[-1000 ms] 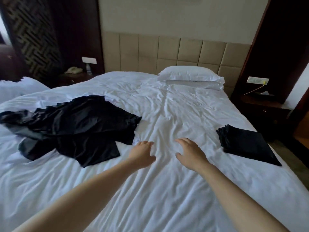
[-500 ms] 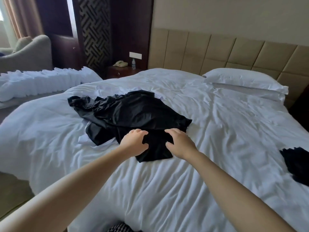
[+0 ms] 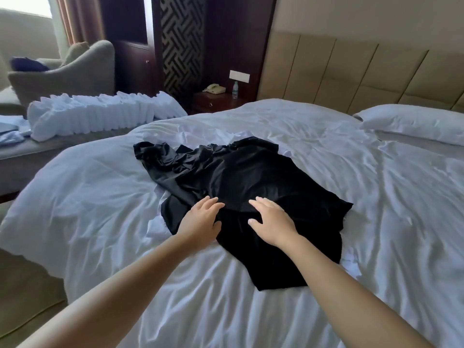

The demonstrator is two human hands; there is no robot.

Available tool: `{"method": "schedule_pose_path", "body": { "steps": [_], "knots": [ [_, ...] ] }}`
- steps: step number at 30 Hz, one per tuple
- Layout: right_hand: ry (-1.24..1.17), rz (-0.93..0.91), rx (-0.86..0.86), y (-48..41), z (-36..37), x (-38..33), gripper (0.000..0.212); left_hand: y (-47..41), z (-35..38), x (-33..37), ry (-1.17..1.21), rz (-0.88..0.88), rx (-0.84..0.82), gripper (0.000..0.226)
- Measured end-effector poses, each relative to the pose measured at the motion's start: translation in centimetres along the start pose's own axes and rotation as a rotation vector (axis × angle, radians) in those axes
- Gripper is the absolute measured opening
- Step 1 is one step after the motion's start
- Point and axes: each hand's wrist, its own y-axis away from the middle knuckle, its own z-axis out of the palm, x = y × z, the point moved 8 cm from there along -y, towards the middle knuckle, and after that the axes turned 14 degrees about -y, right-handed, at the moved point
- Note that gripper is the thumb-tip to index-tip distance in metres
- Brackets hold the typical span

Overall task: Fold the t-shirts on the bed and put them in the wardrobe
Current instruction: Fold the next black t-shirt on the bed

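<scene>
A crumpled heap of black t-shirts (image 3: 241,177) lies unfolded in the middle of the white bed (image 3: 376,222). My left hand (image 3: 202,219) rests on the heap's near left part, fingers straight and relaxed. My right hand (image 3: 272,219) lies beside it on the black cloth, fingers spread and pointing up-left. Neither hand holds any cloth. White fabric peeks out from under the heap's edges.
A white pillow (image 3: 411,124) lies at the head of the bed on the right, below the padded headboard (image 3: 351,79). A bunched white duvet (image 3: 100,114) sits on a bench to the left, with a grey armchair (image 3: 70,69) and a nightstand (image 3: 216,101) behind.
The view swung left, so the folded black pile on the right left the frame. Both hands moved from the bare sheet onto the heap of black shirts.
</scene>
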Motion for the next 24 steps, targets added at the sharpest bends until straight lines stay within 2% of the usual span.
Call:
{"method": "schedule_pose_path", "body": {
  "steps": [4, 8, 11, 14, 16, 24],
  "knots": [
    [0.056, -0.006, -0.019, -2.9, 2.1, 0.5, 0.059, -1.7, 1.4, -0.5, -0.048, 0.027, 0.069, 0.054],
    [0.075, 0.034, 0.091, -4.0, 2.3, 1.6, 0.037, -2.2, 1.7, -0.6, -0.023, -0.012, 0.165, 0.046],
    [0.015, -0.026, 0.160, -3.7, 1.5, 1.3, 0.027, -2.2, 1.7, -0.1, -0.026, 0.002, 0.169, 0.040],
    [-0.062, -0.072, 0.144, -1.9, 0.2, 0.2, 0.026, -1.7, 1.1, 0.2, -0.001, 0.011, 0.200, 0.027],
    [-0.061, -0.037, 0.120, 0.0, -0.8, 0.0, 0.027, -0.7, 0.5, 0.9, 0.037, 0.020, 0.219, 0.020],
    [0.038, 0.089, -0.012, 9.9, -1.2, 3.5, 0.028, 7.6, 0.3, 8.3, 0.037, 0.118, 0.068, 0.019]
  ]
}}
